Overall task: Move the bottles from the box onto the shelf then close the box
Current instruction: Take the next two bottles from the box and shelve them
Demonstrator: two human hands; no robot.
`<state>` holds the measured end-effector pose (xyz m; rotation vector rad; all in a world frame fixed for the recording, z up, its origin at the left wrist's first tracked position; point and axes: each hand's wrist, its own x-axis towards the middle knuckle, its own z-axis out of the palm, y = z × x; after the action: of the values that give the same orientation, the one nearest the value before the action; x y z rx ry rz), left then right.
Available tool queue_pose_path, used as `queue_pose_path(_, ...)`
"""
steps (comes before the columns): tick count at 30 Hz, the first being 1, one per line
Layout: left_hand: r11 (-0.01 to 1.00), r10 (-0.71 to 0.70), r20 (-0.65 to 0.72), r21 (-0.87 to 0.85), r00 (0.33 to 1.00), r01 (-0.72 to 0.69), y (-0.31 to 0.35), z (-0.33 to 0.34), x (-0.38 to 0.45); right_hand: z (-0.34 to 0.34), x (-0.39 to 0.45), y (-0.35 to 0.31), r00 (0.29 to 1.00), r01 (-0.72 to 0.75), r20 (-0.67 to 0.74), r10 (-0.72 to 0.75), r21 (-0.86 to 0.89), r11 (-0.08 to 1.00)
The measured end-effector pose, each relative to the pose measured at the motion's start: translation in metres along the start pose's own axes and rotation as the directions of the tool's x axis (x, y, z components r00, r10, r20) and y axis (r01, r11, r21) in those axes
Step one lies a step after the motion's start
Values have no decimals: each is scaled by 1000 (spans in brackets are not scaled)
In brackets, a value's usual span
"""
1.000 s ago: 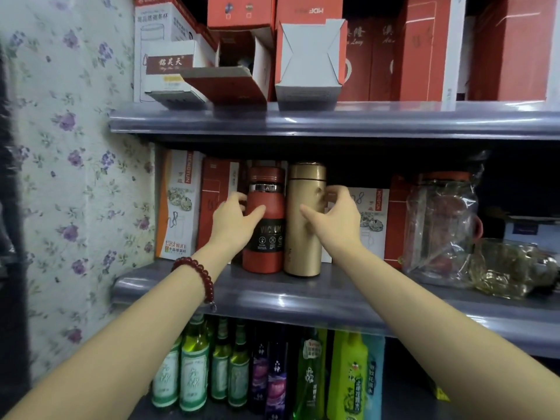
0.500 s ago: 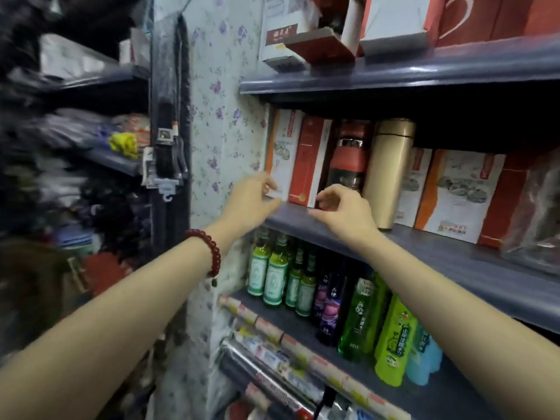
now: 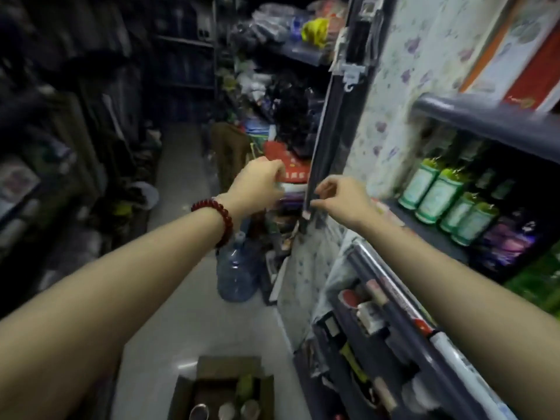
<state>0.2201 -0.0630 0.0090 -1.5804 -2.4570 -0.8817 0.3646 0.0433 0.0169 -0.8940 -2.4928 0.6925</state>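
- Left hand [image 3: 260, 183], out in mid-air over the aisle, fingers curled loosely inward, empty; red bead bracelet [image 3: 219, 218] on its wrist.
- Right hand [image 3: 341, 197], also in mid-air, just beside the dark upright post [image 3: 325, 122] of the shelving, thumb and forefinger nearly pinched together, empty.
- Both hands near each other, apart, touching nothing clearly.
- Cardboard box [image 3: 185, 392] on the floor at the bottom edge, below the arms, flaps open.
- Inside the box: three round bottle tops [image 3: 225, 410] in a row at the near side, plus a greenish bottle [image 3: 246, 386] behind them; details blurred.
- Shelf [image 3: 478, 116] at the right, well above the box; orange and red cartons [image 3: 521, 53] upright on it.
- Under that shelf: a row of green-labelled bottles [image 3: 439, 192], then darker purple ones [image 3: 509, 241] further right.
- Lower down at the right: rolls and tubes [image 3: 391, 301] lying slanted along the rack edge.
- Floral-papered side panel [image 3: 394, 95] between the post and the shelves.
- Large clear water jug [image 3: 235, 268] on the floor beside the rack, beyond the box, under the left wrist.
- Pale floor [image 3: 194, 322] running down a narrow aisle; dark, blurred goods stacked along both sides and at the far end.
- Red packaged item [image 3: 288, 165] and piled clutter behind the hands, low on the rack past the post.
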Motion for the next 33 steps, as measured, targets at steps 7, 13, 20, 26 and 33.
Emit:
queue_pose_path(7,986,-168,171,22,971,167,-118,87,-53,157,7,17,979,-66,198,53,58,996)
queue_pose_path(13,946,-310,371,25,875,324,-197,194,-106,280,-10,100,915,-234,350,202,50,971)
queue_pose_path(20,887,-406,469,-2,784,461,-274,336,-175,419,-47,213,832,-384,474,287,119,916)
queue_pose_path(26,812,-475,498,-68,725,579,-334,447,-254,540,-102,281,833,-443,469,294,245,862)
queue_pose_path(33,748,-546,507,-64,667,661,-398,536,-353,660,-170,322,779,-562,493,388,275,780)
